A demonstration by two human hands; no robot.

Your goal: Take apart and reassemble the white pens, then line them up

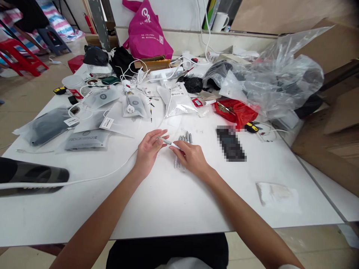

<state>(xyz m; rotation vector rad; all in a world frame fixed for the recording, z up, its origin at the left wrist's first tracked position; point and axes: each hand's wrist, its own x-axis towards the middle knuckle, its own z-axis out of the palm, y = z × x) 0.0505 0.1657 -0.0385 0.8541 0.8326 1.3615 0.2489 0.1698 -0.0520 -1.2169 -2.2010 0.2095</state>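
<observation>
A slim grey-and-white pen [169, 143] is held between my two hands above the table. My right hand [193, 156] grips its white barrel, with thumb and fingers closed round it. At the pen's grey end, the thumb and fingers of my left hand [149, 150] are pinched together; the very tip is partly hidden there. Several similar pens [185, 137] with grey ends and clear barrels lie side by side on the white table [157, 209], just behind and beneath my right hand, which covers their middles.
Packed grey pouches [86, 139] and a black cylinder [33, 175] are at left. A white cable [112, 173] crosses the table. Behind stand a white parcel [179, 99] and red bag [238, 112]. A pixelated dark object [231, 144] and small clear packet [276, 194] lie right.
</observation>
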